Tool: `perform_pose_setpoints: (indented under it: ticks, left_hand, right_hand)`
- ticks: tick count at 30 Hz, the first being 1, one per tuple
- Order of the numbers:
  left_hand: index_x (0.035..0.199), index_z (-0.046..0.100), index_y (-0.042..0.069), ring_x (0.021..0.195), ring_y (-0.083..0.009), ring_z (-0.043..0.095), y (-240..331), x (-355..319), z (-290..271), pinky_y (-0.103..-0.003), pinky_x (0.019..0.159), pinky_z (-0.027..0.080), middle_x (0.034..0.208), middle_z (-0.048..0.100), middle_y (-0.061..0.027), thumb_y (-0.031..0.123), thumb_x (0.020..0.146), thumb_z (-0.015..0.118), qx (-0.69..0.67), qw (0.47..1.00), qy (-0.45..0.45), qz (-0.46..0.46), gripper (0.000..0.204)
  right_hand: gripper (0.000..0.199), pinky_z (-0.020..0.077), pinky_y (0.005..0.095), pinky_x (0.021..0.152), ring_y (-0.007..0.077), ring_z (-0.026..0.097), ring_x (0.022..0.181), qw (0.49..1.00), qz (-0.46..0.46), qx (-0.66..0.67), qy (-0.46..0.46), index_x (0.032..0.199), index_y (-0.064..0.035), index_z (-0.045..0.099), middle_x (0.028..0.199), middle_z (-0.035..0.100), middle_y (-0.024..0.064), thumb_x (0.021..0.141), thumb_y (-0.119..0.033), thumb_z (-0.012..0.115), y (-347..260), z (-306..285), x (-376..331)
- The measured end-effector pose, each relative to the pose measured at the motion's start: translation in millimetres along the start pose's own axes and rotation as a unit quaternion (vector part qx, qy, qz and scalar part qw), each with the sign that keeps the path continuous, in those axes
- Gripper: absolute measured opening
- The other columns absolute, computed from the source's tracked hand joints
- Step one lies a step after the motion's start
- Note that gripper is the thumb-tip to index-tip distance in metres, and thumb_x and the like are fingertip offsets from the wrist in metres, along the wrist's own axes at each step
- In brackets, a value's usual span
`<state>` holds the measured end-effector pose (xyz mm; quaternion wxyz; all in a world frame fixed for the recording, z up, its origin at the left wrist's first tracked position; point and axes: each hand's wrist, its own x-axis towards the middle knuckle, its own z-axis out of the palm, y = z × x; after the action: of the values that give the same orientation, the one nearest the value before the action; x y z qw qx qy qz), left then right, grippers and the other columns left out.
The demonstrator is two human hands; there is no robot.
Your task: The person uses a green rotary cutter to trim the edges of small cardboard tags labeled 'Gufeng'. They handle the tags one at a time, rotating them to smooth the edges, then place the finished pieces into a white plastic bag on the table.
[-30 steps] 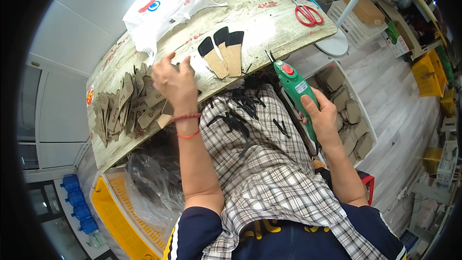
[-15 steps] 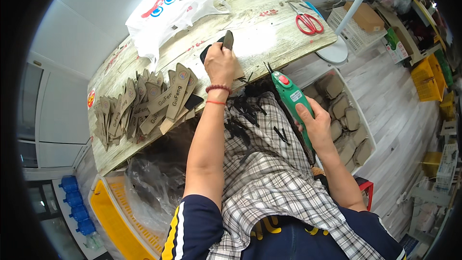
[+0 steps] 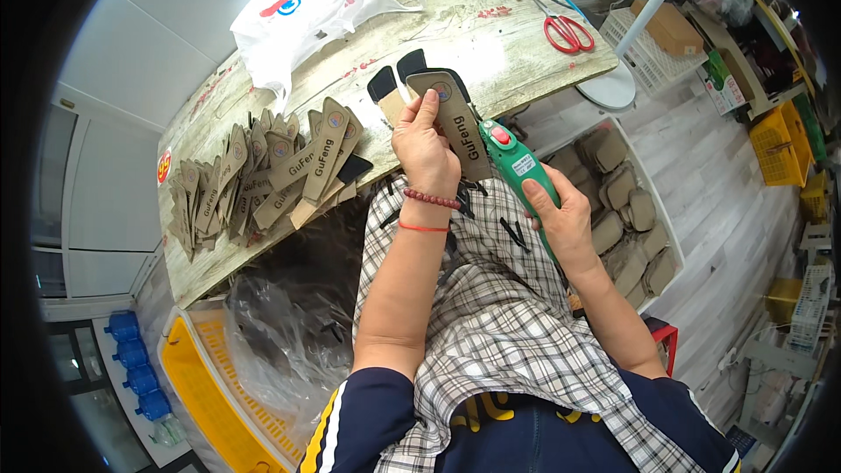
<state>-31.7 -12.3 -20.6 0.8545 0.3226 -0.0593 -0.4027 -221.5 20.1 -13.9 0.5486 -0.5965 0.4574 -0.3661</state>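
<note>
The left hand (image 3: pixel 426 147) pinches a brown strip (image 3: pixel 456 118) at its 2 o'clock, long axis 11-to-5; the right hand (image 3: pixel 565 217), farther off, wraps a green tool (image 3: pixel 520 162).

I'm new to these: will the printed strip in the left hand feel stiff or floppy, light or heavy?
The strip is probably fairly stiff, since it looks nearly flat though the left hand pinches it at one side. It is likely light, being thin and narrow.
</note>
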Motion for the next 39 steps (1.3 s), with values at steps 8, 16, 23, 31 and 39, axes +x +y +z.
perform_pose_setpoints:
  ticks: [8,16,23,31,39]
  left_hand:
    - [0.099,0.062,0.001,0.076,-0.0132,0.066,-15,-7,-9,-0.023,0.062,0.054,0.089,0.068,-0.0061,0.011,0.092,0.062,0.032,0.997,-0.008,-0.066,0.012]
    - [0.095,0.062,0.002,0.072,-0.0133,0.067,-23,-16,-18,-0.022,0.056,0.054,0.086,0.068,-0.0067,0.008,0.092,0.061,0.070,0.993,-0.021,-0.089,0.007]
    - [0.093,0.070,-0.002,0.070,-0.0074,0.060,-12,-16,-18,-0.021,0.065,0.048,0.083,0.069,-0.0037,0.004,0.087,0.067,0.182,0.982,-0.036,0.027,0.009]
    - [0.093,0.071,-0.004,0.070,-0.0059,0.059,6,-7,-21,-0.020,0.065,0.047,0.079,0.069,-0.0032,0.006,0.086,0.067,0.315,0.944,-0.096,0.036,0.013]
    - [0.094,0.071,-0.003,0.070,-0.0075,0.062,14,-14,-19,-0.021,0.065,0.050,0.081,0.070,-0.0040,0.006,0.087,0.066,0.405,0.899,-0.167,0.025,0.012]
  right_hand:
    - [0.052,0.0408,0.0220,0.050,0.0049,0.047,0.056,1.000,-0.010,0.008,0.009,0.119,0.0024,0.060,0.072,0.057,0.0001,0.089,-0.039,0.067,-1,-2,-1]
    - [0.053,0.0433,0.0215,0.051,0.0049,0.050,0.058,1.000,-0.017,0.006,0.008,0.120,0.0020,0.060,0.076,0.058,0.0011,0.089,-0.040,0.067,-7,-7,3]
    - [0.053,0.0444,0.0210,0.052,0.0049,0.051,0.060,1.000,-0.006,0.000,-0.004,0.121,0.0011,0.060,0.076,0.059,0.0008,0.089,-0.040,0.067,-9,-14,0]
    - [0.053,0.0443,0.0210,0.051,0.0052,0.052,0.060,1.000,-0.008,-0.008,-0.018,0.120,0.0011,0.060,0.076,0.059,0.0016,0.088,-0.041,0.067,-10,-17,-1]
    - [0.051,0.0423,0.0206,0.050,0.0047,0.050,0.058,1.000,-0.021,0.006,-0.016,0.118,0.0016,0.061,0.073,0.059,0.0007,0.088,-0.039,0.068,-9,-20,6]
